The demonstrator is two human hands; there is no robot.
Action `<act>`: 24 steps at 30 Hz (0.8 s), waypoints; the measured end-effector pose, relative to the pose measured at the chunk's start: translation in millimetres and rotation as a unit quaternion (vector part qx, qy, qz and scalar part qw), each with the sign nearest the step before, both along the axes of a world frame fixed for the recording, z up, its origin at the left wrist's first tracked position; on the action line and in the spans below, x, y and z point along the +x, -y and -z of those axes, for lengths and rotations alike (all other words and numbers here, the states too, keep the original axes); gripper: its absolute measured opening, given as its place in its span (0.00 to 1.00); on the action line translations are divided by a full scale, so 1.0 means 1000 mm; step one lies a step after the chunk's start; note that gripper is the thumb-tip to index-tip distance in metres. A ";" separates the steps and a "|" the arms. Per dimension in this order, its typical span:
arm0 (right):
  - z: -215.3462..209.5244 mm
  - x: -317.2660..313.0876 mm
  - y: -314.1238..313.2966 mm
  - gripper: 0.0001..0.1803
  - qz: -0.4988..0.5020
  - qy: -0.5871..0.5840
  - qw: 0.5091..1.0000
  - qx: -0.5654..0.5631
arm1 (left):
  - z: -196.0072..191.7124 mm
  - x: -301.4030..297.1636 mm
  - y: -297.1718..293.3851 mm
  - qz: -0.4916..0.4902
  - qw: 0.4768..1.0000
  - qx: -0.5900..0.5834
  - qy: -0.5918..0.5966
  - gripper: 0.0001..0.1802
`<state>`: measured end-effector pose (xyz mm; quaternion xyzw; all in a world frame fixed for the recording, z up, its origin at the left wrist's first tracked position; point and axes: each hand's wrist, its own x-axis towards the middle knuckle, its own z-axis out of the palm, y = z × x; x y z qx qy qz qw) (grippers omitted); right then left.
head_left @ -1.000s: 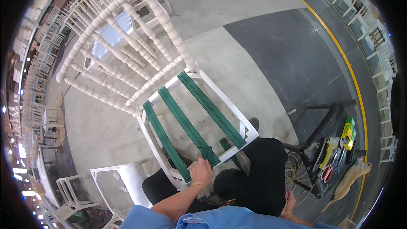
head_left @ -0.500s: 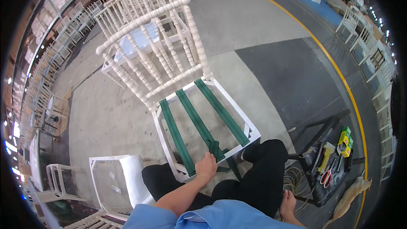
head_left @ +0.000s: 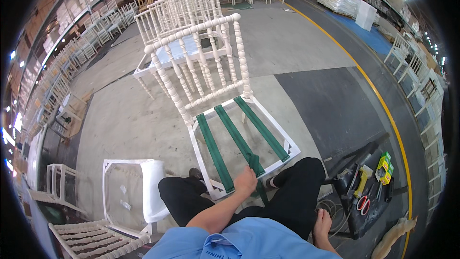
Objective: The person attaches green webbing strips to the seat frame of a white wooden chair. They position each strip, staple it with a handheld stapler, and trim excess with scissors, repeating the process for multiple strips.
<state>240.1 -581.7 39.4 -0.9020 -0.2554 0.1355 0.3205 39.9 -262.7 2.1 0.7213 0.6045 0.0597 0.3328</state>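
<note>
A white chair frame stands before me, its turned-spindle back away from me. Green webbing straps run front to back over its open seat: a left strap, a middle strap and a right strap. At the front rail, my left hand is closed on the front end of the middle strap, where it bunches into a fold. A loose green tail hangs below the rail. Beside my right thigh, my right hand has curled fingers; my leg hides whatever they hold.
At right, a black stand carries red-handled scissors, a yellow tool and a yellow-green box. A coiled hose lies beside it, near a tan cat. White padding drapes another frame at left. More chairs stand behind.
My view has shifted, so the chair sits lower and further right in it. My left hand stays at the middle strap's front end; my right hand stays beside my thigh.
</note>
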 end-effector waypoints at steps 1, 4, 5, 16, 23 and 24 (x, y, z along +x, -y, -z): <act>-0.003 -0.001 -0.001 0.21 0.001 -0.011 1.000 0.000 | -0.002 0.000 0.005 0.005 1.000 0.022 0.013 0.20; -0.018 0.002 -0.017 0.17 -0.028 0.022 0.997 0.064 | -0.014 -0.001 0.015 0.001 0.999 -0.028 0.042 0.19; -0.026 0.004 -0.023 0.16 -0.021 0.023 0.997 0.066 | -0.020 -0.001 0.017 -0.005 0.995 0.032 0.094 0.19; -0.106 -0.052 -0.262 0.20 -0.360 -0.290 0.855 0.233 | -0.169 -0.017 -0.023 -0.021 0.880 -0.009 0.475 0.16; -0.067 -0.078 -0.263 0.08 -0.437 -0.421 0.793 0.054 | -0.151 -0.072 -0.043 -0.162 0.753 -0.158 0.617 0.09; -0.061 -0.078 -0.261 0.09 -0.425 -0.425 0.799 0.006 | -0.144 -0.076 -0.043 -0.171 0.752 -0.163 0.616 0.09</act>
